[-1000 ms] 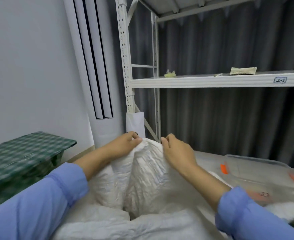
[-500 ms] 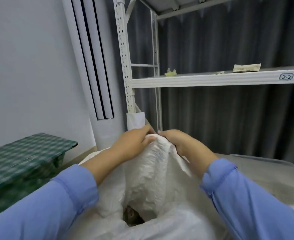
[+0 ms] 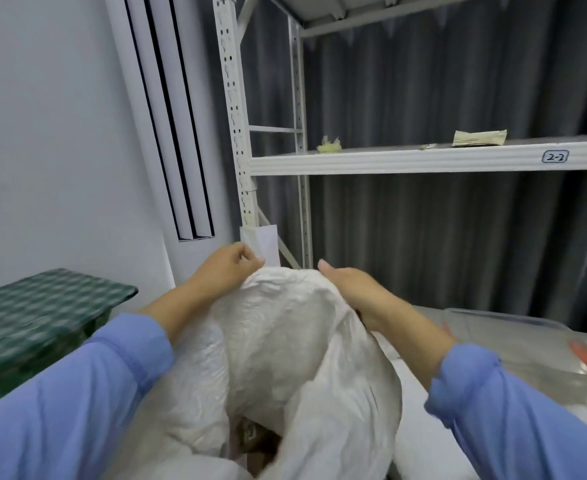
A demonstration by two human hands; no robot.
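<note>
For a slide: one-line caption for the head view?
Left hand pinches the top of a white sack; right hand lies against it, fingers hidden, by a metal shelf.

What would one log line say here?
left hand: pinches white woven plastic sack top | right hand: on sack, fingers hidden | sack mouth: open
</note>
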